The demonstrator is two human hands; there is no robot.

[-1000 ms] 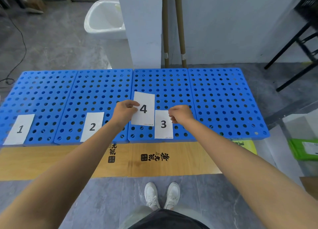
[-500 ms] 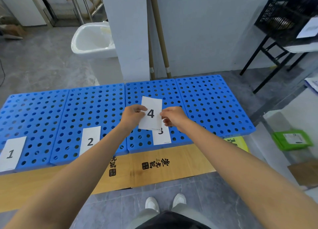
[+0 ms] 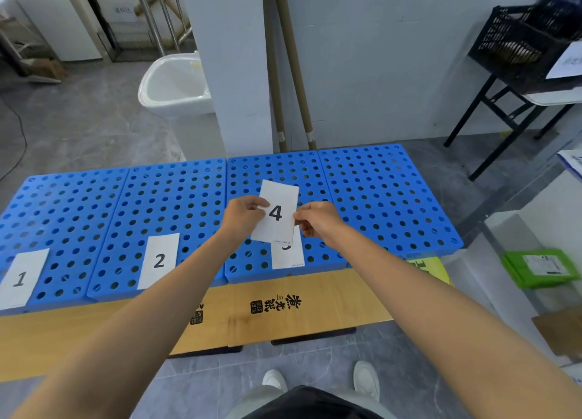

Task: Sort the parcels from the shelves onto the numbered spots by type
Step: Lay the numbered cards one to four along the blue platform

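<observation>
Since a second ago the right hand (image 3: 318,221) has left the "3" card (image 3: 288,256) and come across to the "4" card (image 3: 277,215), so both hands now pinch it, the left hand (image 3: 244,218) on its left edge and the right on its right edge. That card hangs in the air above the third blue perforated panel (image 3: 271,173), partly covering the "3" lying flat near that panel's front edge. Cards "1" (image 3: 20,278) and "2" (image 3: 159,259) lie on the two panels to the left. The fourth panel (image 3: 384,191), on the right, carries no card yet.

I judge this is still setup: no parcels are on any spot. To do it well, carry the card right, lay it near the front edge in line with the others, digit upright, and press it flat before letting go.
</observation>
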